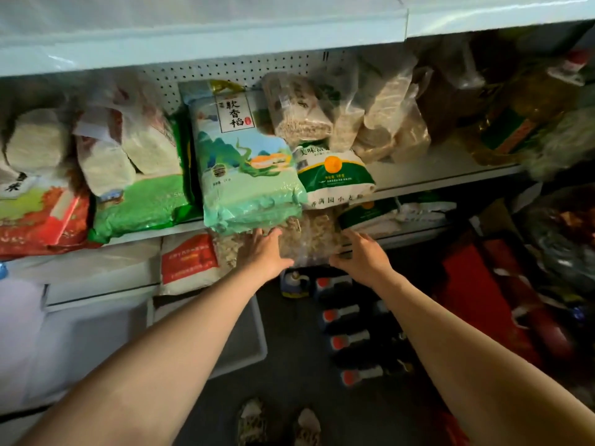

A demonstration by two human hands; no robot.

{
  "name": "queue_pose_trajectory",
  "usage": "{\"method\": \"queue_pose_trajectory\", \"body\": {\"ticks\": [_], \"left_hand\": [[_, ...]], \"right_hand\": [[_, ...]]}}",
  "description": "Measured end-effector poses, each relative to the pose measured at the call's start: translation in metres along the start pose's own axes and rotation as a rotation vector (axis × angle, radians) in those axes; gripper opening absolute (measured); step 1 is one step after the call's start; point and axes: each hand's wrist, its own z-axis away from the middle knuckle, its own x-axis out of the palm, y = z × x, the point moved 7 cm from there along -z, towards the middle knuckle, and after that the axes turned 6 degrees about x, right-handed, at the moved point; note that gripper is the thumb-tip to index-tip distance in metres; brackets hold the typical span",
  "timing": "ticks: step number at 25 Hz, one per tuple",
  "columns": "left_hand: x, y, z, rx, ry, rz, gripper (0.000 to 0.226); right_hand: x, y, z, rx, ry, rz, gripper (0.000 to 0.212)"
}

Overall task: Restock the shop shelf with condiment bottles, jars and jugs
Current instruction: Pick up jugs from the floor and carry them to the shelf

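Observation:
Both my hands grip a clear plastic bag of pale dried goods at the front of the lower shelf. My left hand holds its left side and my right hand its right side. On the floor below stand several dark condiment bottles with red-and-white caps in a row. A small jug with a yellow label stands just behind them. A large jug of yellow oil sits at the right end of the middle shelf.
The middle shelf carries a teal rice bag, a green bag, a white and green flour bag and clear bags of noodles. Red packages lie at the lower right. My feet stand on the dark floor.

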Motion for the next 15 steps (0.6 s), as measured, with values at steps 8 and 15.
{"method": "queue_pose_trajectory", "body": {"ticks": [8, 15], "left_hand": [[0.157, -0.098, -0.086, -0.054, -0.092, 0.052, 0.077], [0.321, -0.191, -0.186, -0.055, -0.095, 0.245, 0.066]], "right_hand": [[0.166, 0.067, -0.07, 0.156, -0.103, -0.149, 0.062], [0.34, 0.12, -0.17, 0.205, -0.133, -0.344, 0.035]]}}
